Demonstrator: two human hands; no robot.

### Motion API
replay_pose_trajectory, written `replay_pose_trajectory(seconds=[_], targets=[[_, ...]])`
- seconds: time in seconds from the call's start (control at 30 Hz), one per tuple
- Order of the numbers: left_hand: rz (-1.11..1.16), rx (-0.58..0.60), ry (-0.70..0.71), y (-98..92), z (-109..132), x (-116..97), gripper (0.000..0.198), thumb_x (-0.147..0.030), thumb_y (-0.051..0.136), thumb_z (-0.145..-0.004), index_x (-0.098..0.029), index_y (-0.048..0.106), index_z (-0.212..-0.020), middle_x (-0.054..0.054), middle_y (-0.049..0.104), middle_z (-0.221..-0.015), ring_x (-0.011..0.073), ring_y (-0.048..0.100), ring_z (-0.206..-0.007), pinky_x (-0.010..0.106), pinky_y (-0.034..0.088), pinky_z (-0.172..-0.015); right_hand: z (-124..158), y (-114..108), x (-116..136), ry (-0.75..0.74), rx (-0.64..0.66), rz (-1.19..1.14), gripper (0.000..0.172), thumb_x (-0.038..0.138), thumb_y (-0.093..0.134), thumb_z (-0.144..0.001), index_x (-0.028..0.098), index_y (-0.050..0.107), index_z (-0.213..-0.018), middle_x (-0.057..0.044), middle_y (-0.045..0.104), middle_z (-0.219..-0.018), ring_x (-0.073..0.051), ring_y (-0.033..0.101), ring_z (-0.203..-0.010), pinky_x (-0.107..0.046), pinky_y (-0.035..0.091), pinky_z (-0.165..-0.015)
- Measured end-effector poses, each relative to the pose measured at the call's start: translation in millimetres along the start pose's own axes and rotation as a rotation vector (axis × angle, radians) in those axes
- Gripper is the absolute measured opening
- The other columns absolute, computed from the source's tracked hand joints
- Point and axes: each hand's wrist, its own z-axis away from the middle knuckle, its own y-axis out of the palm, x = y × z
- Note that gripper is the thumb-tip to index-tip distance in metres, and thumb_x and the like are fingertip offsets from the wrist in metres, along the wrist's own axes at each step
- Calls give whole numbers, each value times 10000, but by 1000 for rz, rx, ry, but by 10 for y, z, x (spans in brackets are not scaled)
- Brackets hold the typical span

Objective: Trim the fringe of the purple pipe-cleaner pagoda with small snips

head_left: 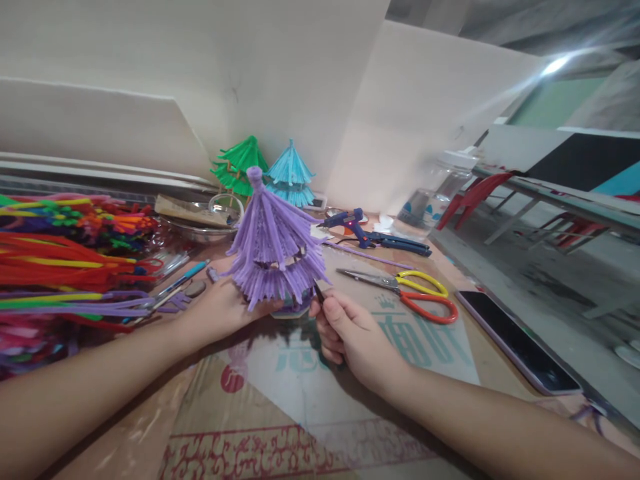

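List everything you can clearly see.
Tiered craft: 1, purple, centre
Green craft: 1, green, back
Blue craft: 1, light blue, back
Fuzzy stems: many, mixed colours, left
Bowl: 1, silvery, back left
Glue gun: 1, blue, right
Pliers-like tool: 1, dark, right
Scissors: 1, yellow and red handles, right
Phone: 1, dark screen, right
Jar: 1, clear, back right
Chairs: at least 2, red, background
Worktable: 1, brown, foreground
Thin tool: 1, dark, centre
Left hand: 1, bare, holding tiered craft
Right hand: 1, bare, holding thin tool

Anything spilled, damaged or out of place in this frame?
Nothing looks spilled or damaged. One thin purple strip lies loose by the blue glue gun, apart from the multicoloured fuzzy bundles at left, so it looks slightly stray.
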Motion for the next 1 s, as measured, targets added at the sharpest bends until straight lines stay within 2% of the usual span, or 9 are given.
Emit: replay_pose_trajectory(seconds=[0.37,0.53,0.73,0.9,1.0], targets=[[11,-17,-7,-13,0,-23,557,-659,551,-805,-214,698,-1106,92,721,-1172,339,652,-1103,481,499,-1010,-2,8,12,2,6,-34,497,667,685,-745,195,547,-821,132,277,-497,-47,167,-392,-178,205,-366],[3,5,4,-5,1,-14,488,-620,551,-818,-230,721,-1059,64,750,-1109,308,676,-1051,438,522,-978,-6,3,14,-2,6,-25,496,668,682,-745,198,540,-815,130,283,-503,-48,170,-394,-179,205,-369],[5,21,11,-5,5,-18,493,-649,540,-818,-247,735,-1028,56,756,-1083,303,682,-1036,418,538,-946,-21,-2,14,13,-8,-27,488,657,696,-736,199,538,-798,132,269,-490,-49,163,-395,-176,186,-368],[17,-51,-11,-23,-16,-41,522,-641,545,-818,-223,676,-1102,80,721,-1149,320,651,-1098,465,498,-1007,-19,-2,18,22,3,-49,505,662,704,-724,192,550,-827,132,287,-493,-44,165,-389,-176,185,-362],[35,-64,5,-34,-25,-47,491,-611,516,-848,-214,648,-1106,84,714,-1153,312,641,-1109,455,498,-1003,-8,-1,16,32,12,-26,508,667,691,-735,190,546,-827,132,283,-493,-43,160,-383,-177,164,-353]])
